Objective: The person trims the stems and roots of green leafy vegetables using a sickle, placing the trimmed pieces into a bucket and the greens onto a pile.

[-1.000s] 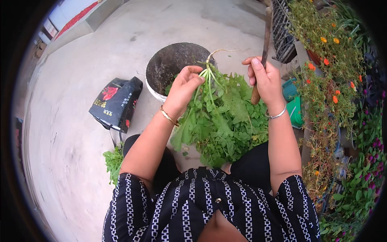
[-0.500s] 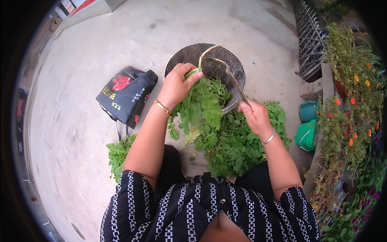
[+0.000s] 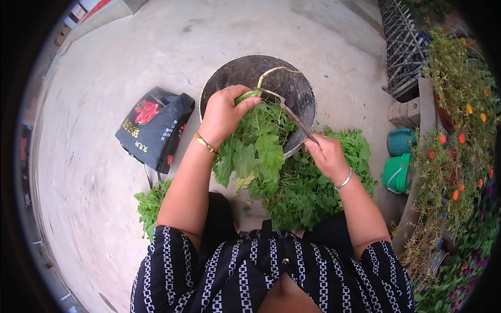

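Note:
My left hand (image 3: pixel 224 112) is closed round the stems of a leafy green plant (image 3: pixel 259 156), its leaves hanging down over the near side of a dark bucket (image 3: pixel 307 91). A long pale root (image 3: pixel 267 74) sticks up from the stems and bends to the right over the bucket. In my right hand (image 3: pixel 330 156) is a sickle (image 3: pixel 298 122), gripped by its handle end. Its thin curved blade lies across the stem base, close to my left fingertips. Some cut plant bits lie inside the bucket, partly hidden by leaves.
A pile of leafy greens (image 3: pixel 313 195) lies in front of me, with a smaller bunch (image 3: pixel 151 207) at my left. A black bag with a red flower print (image 3: pixel 154 128) stands left of the bucket. Green pails (image 3: pixel 397 173) and flowering plants (image 3: pixel 459 141) line the right side.
The sickle blade has come left and slightly down, against the stem base just under the root. My right hand has shifted a little lower. The whole view has shifted slightly.

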`<state>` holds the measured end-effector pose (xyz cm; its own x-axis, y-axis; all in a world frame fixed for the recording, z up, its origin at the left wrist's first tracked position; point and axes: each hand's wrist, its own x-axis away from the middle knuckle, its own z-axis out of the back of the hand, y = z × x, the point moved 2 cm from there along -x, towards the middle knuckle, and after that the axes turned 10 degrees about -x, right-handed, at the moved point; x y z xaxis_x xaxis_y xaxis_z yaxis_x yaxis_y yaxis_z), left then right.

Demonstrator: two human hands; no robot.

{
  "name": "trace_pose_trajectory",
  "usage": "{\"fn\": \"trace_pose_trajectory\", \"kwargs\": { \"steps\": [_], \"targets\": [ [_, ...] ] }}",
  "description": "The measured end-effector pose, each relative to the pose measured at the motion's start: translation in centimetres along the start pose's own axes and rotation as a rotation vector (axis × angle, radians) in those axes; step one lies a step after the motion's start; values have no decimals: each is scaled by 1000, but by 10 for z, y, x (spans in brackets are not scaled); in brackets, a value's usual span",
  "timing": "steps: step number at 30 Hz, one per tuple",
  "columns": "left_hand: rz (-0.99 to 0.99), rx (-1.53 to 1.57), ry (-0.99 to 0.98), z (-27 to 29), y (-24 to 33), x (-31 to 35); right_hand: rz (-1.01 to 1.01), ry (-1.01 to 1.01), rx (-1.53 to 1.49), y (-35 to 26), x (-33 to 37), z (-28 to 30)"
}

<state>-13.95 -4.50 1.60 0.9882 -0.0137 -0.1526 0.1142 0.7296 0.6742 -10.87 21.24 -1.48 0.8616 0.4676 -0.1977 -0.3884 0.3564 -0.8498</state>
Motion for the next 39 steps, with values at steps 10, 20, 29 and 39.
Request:
{"fn": "trace_pose_trajectory", "kwargs": {
  "steps": [10, 20, 29, 39],
  "targets": [
    [-60, -1, 24, -3, -1, -2, 4, 3, 89, 16, -3, 0],
    [-18, 360, -200, -7, 15, 1, -294, 162, -486, -5, -43, -19],
    [-96, 636, -262, -4, 17, 8, -148, 81, -669, -40, -65, -28],
    [-123, 320, -286, 4, 24, 21, -64, 68, -297, -39, -60, -28]
  ]
}}
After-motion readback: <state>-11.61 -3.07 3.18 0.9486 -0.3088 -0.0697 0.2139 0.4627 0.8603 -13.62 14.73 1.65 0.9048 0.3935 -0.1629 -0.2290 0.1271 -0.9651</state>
